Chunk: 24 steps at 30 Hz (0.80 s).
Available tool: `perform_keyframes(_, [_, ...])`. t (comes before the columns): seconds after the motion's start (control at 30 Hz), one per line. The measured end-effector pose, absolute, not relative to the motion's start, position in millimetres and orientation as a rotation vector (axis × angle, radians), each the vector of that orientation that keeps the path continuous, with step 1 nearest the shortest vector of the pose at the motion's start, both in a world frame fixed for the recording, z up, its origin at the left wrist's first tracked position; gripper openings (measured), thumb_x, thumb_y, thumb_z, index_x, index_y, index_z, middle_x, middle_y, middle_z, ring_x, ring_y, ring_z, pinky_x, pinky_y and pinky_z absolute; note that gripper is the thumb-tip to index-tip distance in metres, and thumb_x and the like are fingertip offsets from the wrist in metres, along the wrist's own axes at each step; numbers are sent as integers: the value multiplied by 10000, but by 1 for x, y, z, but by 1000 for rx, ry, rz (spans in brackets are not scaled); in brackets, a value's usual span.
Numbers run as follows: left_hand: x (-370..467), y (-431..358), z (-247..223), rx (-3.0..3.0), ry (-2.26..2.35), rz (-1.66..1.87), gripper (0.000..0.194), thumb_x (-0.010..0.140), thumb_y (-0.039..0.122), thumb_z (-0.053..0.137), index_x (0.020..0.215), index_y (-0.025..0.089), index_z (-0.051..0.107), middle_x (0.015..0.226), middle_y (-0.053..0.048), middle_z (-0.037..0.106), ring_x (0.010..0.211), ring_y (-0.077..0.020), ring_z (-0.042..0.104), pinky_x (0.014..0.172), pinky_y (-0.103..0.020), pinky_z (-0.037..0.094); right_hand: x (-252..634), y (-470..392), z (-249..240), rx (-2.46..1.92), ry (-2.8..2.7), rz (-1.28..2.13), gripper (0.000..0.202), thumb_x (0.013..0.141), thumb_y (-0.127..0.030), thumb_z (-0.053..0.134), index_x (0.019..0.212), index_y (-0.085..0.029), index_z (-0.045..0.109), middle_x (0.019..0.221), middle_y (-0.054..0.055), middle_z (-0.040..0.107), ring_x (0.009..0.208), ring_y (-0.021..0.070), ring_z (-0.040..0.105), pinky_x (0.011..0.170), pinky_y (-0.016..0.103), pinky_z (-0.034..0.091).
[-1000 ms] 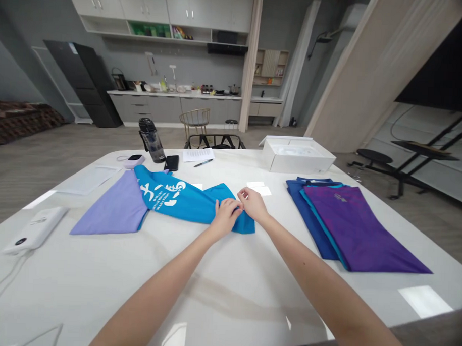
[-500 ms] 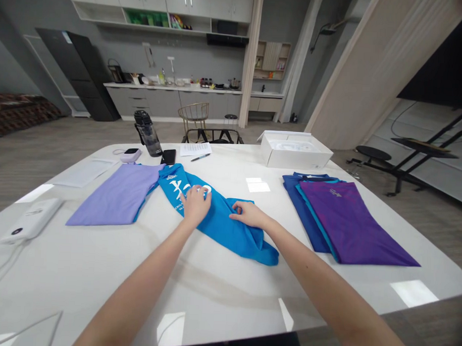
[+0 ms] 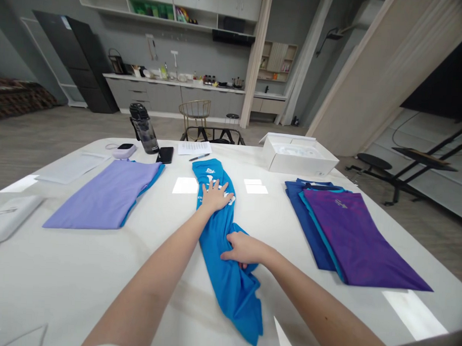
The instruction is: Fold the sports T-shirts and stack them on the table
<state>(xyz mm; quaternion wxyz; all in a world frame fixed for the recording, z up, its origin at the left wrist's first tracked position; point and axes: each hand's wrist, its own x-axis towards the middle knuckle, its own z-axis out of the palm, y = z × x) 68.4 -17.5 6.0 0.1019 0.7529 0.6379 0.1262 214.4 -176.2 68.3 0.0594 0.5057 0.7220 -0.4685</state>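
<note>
A bright blue T-shirt (image 3: pixel 217 263) with white printing lies in a narrow, partly folded strip down the middle of the table, its near end wrinkled. My left hand (image 3: pixel 215 196) rests flat on the printed part, fingers spread. Lower down, my right hand (image 3: pixel 248 248) has its fingers curled around the right edge of the cloth, some of them hidden under it. To the left lies a folded lavender shirt (image 3: pixel 105 196) with blue cloth beneath. On the right, a folded purple shirt (image 3: pixel 350 237) overlaps a navy shirt (image 3: pixel 307 223).
Behind the cloth are a pen (image 3: pixel 199 157), a printed sheet (image 3: pixel 194 148), a phone (image 3: pixel 165 155) and a dark water bottle (image 3: pixel 145 129). An open white box (image 3: pixel 303 163) stands at the back right. A white power bank (image 3: pixel 13 216) lies far left.
The blue T-shirt has swung from slanting across the table to running nearly lengthwise, away from the lavender shirt. My left hand moved right and flattened; my right hand came nearer to me.
</note>
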Motion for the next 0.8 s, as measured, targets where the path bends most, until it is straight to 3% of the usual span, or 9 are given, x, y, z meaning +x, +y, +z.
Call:
perform_keyframes(0.2, [100, -8, 15, 2316, 1703, 480, 673, 945, 636, 451, 1529, 301, 443, 1655, -94, 314, 1545, -349, 198, 1227, -638, 44, 227, -176, 93, 1547, 2058, -1515, 403, 885, -604, 619, 989, -214, 629, 545, -11, 646, 408, 155, 564, 451, 251, 431])
perform_keyframes(0.3, [104, -17, 25, 2394, 1691, 700, 544, 968, 506, 499, 1445, 247, 532, 1562, -124, 448, 1474, -313, 350, 1256, -567, 71, 252, -151, 111, 1490, 2100, -1539, 462, 887, -654, 596, 992, -215, 695, 625, 7, 695, 430, 122, 535, 477, 236, 427])
perform_keyframes(0.4, [106, -31, 31, 2465, 1592, 706, 394, 960, 399, 538, 1314, 246, 622, 1437, -116, 551, 1349, -292, 490, 1214, -482, 268, 277, -108, 114, 1710, 2268, -1431, 460, 871, -633, 631, 931, -187, 724, 717, 50, 723, 465, 111, 521, 475, 236, 404])
perform_keyframes(0.5, [108, -40, 29, 2428, 1503, 593, 400, 941, 439, 576, 1278, 230, 628, 1353, -128, 594, 1264, -304, 556, 1098, -451, 412, 289, -64, 100, 1949, 2332, -1455, 392, 871, -559, 660, 885, -170, 703, 745, 57, 710, 477, 92, 485, 468, 228, 377])
perform_keyframes(0.6, [112, -45, 24, 2390, 1488, 576, 427, 910, 471, 624, 1236, 196, 626, 1272, -144, 622, 1215, -316, 583, 1073, -460, 418, 293, -36, 81, 2084, 2270, -1512, 337, 882, -502, 653, 882, -165, 676, 729, 39, 684, 479, 84, 469, 459, 221, 355])
perform_keyframes(0.8, [116, -37, 21, 2234, 1543, 688, 89, 923, 186, 547, 944, 187, 633, 1110, -136, 656, 1060, -260, 625, 1020, -436, 421, 298, -25, 63, 2068, 2211, -1520, 262, 911, -422, 612, 873, -166, 654, 653, 11, 652, 444, 78, 419, 449, 221, 320])
